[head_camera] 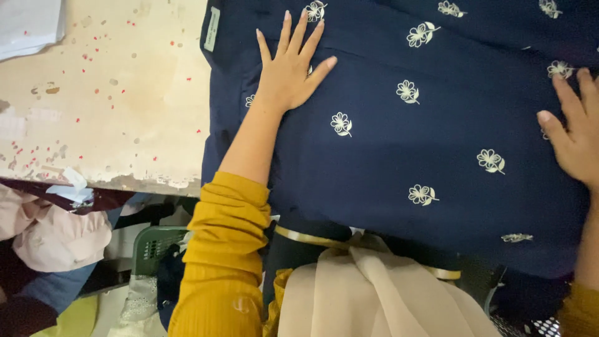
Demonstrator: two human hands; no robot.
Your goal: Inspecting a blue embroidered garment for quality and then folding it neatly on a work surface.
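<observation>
Presently, reading from the left edge: a worn, pale table (112, 106) with red specks and chipped paint carries a stack of white sheets (28, 25) at its far left corner. Below its edge lie bundled pink and dark cloths (50, 237) and a green plastic basket (156, 246).

The navy garment (387, 156), printed with small cream flowers, is spread flat across the table from its middle to the right border of the view, its near edge hanging toward the person. A small pale label (212, 29) sits at the garment's upper left corner. Its long axis appears to run left to right, though the right end is out of view.

The left hand (290, 65) lies palm down on the garment's upper left part, fingers (299, 31) fully spread and straight, pointing away from the person; it grips nothing and merely presses the cloth. A mustard ribbed sleeve (228, 249) is pushed up the forearm.

The right hand (577, 134) rests on the garment at the right border, partly cut off; its visible fingers are extended and loosely parted, flat on the cloth, holding nothing. The cloth lies directly beneath both palms. The left hand is nearer the labelled corner.

A beige scarf (374, 287) hangs at the bottom centre, apart from both hands. Nothing stands on the cloth between them.
</observation>
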